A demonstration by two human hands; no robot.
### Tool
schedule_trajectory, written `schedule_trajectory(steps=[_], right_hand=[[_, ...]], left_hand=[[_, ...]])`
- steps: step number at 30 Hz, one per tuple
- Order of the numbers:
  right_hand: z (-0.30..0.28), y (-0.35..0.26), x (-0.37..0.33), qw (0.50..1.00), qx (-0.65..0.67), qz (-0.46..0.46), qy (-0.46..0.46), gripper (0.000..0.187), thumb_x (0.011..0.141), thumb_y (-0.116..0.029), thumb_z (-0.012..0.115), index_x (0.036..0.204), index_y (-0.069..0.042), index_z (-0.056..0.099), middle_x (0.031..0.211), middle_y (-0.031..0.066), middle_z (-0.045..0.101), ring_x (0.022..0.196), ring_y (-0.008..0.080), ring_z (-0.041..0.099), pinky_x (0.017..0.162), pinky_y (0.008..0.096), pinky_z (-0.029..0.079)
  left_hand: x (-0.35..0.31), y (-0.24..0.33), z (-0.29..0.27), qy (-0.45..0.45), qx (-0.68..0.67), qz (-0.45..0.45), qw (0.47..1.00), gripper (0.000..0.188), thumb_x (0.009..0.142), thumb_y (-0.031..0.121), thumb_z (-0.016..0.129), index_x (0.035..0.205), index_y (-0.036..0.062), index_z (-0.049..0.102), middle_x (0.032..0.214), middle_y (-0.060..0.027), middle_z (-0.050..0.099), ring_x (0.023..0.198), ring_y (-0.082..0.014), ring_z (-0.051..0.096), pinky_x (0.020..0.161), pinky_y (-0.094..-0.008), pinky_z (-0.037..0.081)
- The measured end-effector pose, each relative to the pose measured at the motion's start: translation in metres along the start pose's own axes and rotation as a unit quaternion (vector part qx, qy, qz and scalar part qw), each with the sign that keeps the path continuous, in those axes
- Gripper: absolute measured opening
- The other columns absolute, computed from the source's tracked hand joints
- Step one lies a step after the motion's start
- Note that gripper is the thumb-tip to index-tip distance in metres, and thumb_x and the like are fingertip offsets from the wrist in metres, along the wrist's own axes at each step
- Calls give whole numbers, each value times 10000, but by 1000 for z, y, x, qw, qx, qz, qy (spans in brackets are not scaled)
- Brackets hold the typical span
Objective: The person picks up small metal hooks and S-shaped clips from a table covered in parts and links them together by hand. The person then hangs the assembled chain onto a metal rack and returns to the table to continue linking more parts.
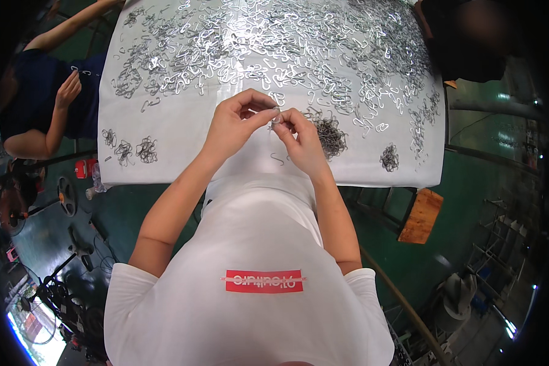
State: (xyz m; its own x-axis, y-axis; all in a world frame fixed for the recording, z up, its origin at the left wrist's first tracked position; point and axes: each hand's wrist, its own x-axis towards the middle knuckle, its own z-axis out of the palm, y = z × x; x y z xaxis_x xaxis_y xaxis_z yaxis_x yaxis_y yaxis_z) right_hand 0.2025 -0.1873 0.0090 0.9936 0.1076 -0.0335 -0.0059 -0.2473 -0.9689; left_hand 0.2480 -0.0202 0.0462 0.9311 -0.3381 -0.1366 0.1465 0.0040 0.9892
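Note:
Above the near part of the white-covered table, my two hands meet fingertip to fingertip. My left hand is closed in a pinch of thumb and forefinger on a small shiny metal hook. Thumb and fingers of my right hand pinch at the same spot; whether they grip this hook or a second one is hidden. Just below the hands lies a single S-shaped metal hook. A dense heap of dark metal hooks sits right beside my right hand.
Loose shiny hooks spread over the table's far half. Small piles of hooks lie near left, another pile near right. At the left a person's hand holds linked hooks; another person is far right. A wooden stool stands right.

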Motion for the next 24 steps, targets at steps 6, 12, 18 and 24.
schedule_trajectory(steps=[6, 12, 18, 24], right_hand=[[-43, 30, 21, 982, -169, 25, 84, 107, 849, -154, 645, 882, -53, 633, 856, 103, 621, 758, 239, 616, 668, 352, 466], [-72, 85, 45, 870, -479, 113, 20, 151, 806, -227, 689, 843, -84, 659, 910, 86, 625, 849, 279, 630, 776, 431, 452], [-66, 89, 43, 850, -518, 89, 18, 144, 805, -223, 684, 837, -85, 658, 893, 80, 625, 820, 279, 624, 771, 427, 449], [-56, 23, 21, 984, -37, 150, 94, 130, 838, -163, 674, 884, -43, 652, 845, 7, 614, 767, 141, 572, 749, 282, 425]], left_hand=[[-3, 0, -3, 5, 27, 39, 999, 105, 822, 85, 694, 917, 45, 679, 874, -6, 680, 807, -68, 611, 710, -221, 472], [0, 4, -6, 8, 22, 61, 998, 100, 822, 78, 693, 920, 57, 687, 876, 2, 684, 806, -63, 611, 710, -219, 468], [0, 4, -3, 21, 37, 70, 997, 116, 825, 79, 690, 940, 58, 688, 886, 1, 691, 802, -68, 619, 704, -220, 468], [-8, 4, 3, 35, 46, 93, 994, 120, 818, 70, 692, 936, 53, 688, 882, -14, 700, 775, -86, 628, 696, -235, 476]])
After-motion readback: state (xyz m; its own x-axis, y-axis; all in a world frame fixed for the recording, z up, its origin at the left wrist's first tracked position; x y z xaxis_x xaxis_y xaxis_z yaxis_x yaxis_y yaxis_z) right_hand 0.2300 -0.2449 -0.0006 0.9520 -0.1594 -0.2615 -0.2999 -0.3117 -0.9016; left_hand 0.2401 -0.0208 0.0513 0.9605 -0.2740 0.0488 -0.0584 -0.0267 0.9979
